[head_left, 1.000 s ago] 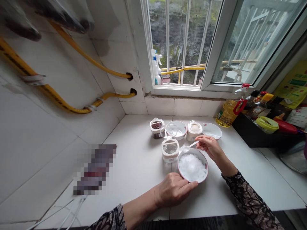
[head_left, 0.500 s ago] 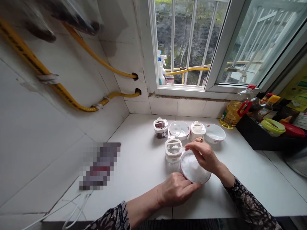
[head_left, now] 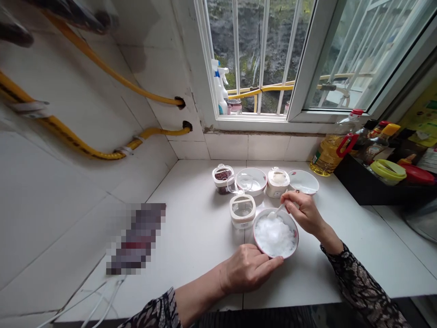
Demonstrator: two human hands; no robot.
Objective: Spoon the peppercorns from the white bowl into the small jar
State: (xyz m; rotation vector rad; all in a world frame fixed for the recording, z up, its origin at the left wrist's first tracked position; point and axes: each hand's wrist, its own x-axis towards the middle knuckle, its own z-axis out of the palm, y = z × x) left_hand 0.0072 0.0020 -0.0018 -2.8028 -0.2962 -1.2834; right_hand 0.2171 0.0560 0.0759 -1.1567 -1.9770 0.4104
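My left hand point(head_left: 246, 269) grips the near side of a white bowl point(head_left: 294, 226) with a pink rim, its fingers along the edge. A heap of white granules point(head_left: 275, 237) fills much of the bowl. Between the fingers of my right hand point(head_left: 302, 212) is a small white spoon point(head_left: 272, 215), its tip at the granules near the bowl's far edge. Left of the bowl stands a clear seasoning jar point(head_left: 243, 223) with a cream rim and its transparent lid point(head_left: 235, 184) flipped up. What is left inside the jar is hard to make out.
Behind stand a jar of dark red bits point(head_left: 223, 186), a jar of pale powder point(head_left: 278, 187), and two white bowls point(head_left: 251, 175) point(head_left: 303, 178). An oil bottle point(head_left: 326, 152) and a black condiment box point(head_left: 357, 187) stand right. A blurred dark object point(head_left: 136, 239) with white cables lies left.
My right hand has moved the spoon from the open jar rightward to the granules in the bowl. The left hand keeps its hold on the bowl. The camera view has shifted slightly.
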